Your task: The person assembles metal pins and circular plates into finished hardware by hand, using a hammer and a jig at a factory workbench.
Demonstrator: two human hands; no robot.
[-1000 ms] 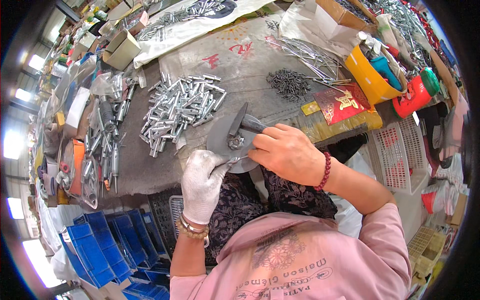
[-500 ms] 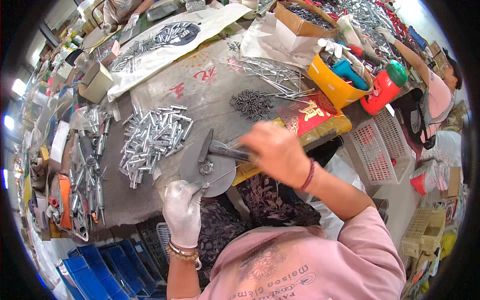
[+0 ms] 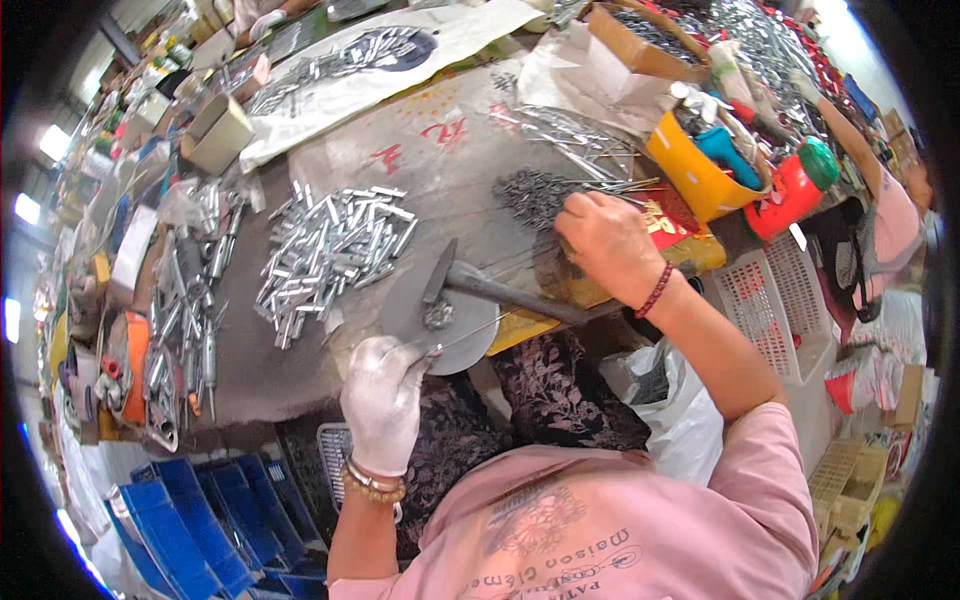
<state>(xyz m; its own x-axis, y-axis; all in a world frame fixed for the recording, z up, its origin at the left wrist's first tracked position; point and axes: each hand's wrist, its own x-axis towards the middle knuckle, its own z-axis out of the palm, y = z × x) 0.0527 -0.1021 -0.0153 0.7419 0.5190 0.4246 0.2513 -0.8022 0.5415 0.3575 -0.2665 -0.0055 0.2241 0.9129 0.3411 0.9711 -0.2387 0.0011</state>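
My left hand (image 3: 383, 405), in a white glove, pinches a thin metal rod (image 3: 478, 330) at the near edge of a round grey plate (image 3: 465, 352). A hammer (image 3: 500, 289) lies with its head over that plate and its handle pointing right. Beside the head, a small shiny metal piece (image 3: 437, 316) sits on the plate. My bare right hand (image 3: 610, 245) is at the near right edge of a pile of small dark pins (image 3: 535, 198). Its fingers are curled together; whatever they hold is hidden.
Silver metal tubes (image 3: 335, 250) are heaped left of the plate. Long thin rods (image 3: 585, 140) lie behind the dark pins. A yellow container (image 3: 695, 165) and a red bottle (image 3: 790, 200) stand at right. Blue bins (image 3: 185, 530) are below left. Another person's arm (image 3: 850, 135) reaches in at far right.
My right hand has let go of the hammer, now lying on the plate, and moved right and away to the dark pins. The left hand keeps its rod. The whole view has shifted slightly.
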